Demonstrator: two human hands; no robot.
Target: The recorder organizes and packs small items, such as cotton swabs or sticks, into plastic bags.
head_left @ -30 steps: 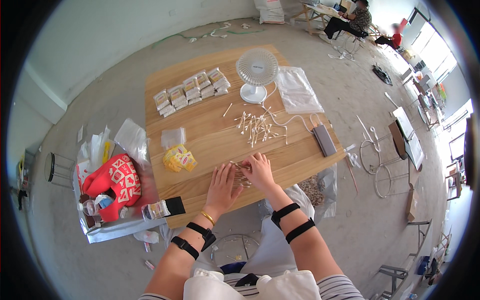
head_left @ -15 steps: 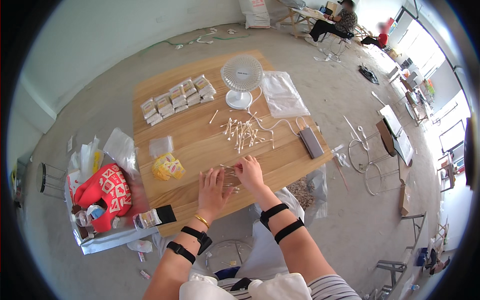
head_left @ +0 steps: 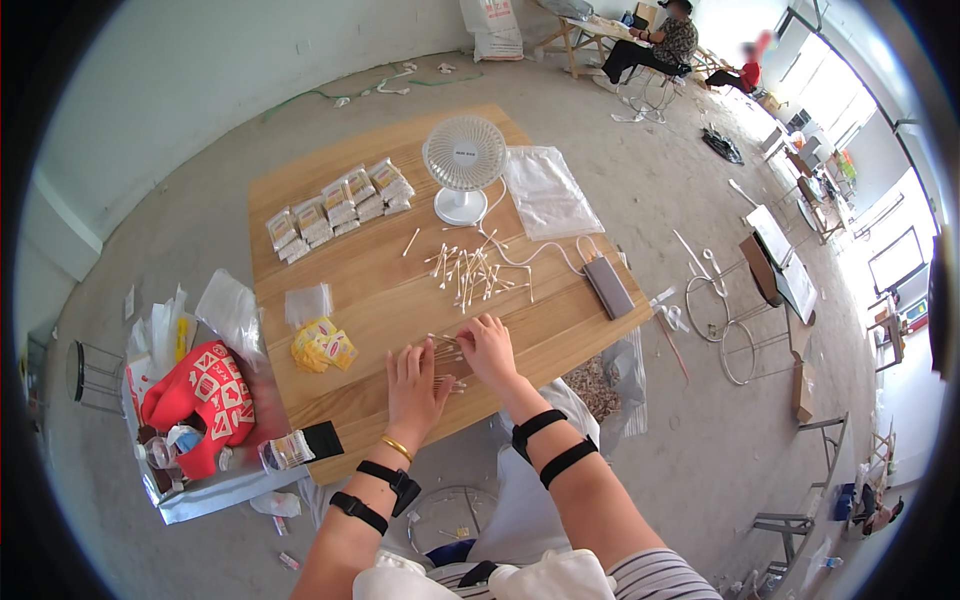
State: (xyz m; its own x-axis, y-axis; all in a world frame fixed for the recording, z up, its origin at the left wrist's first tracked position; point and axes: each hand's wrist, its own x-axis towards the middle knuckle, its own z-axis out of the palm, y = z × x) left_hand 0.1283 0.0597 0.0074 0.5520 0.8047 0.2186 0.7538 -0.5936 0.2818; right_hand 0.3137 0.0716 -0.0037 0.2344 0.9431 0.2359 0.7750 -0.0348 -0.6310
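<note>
At the table's near edge, a small row of cotton swabs (head_left: 447, 357) lies between my two hands. My left hand (head_left: 413, 388) rests along the left of the row, fingers stretched out, its thumb beside the swab tips. My right hand (head_left: 487, 350) is at the right ends of the swabs, fingers curled and closed on them; its fingertips are partly hidden. Beyond my hands is a loose pile of cotton swabs (head_left: 470, 272), with a single swab (head_left: 411, 242) to its left. Yellow printed cards (head_left: 324, 346) and clear plastic bags (head_left: 309, 304) lie to the left.
Packed bundles of swabs (head_left: 340, 203) stand in rows at the back left of the wooden table (head_left: 370, 285). A white fan (head_left: 464, 160) is cabled to a grey power bank (head_left: 609, 287). A white bag (head_left: 552, 195) lies behind. A box with a red cushion (head_left: 210, 400) adjoins the left.
The whole view has shifted slightly, with the table now a little further left. My hands stay around the row of swabs, with little change in their pose.
</note>
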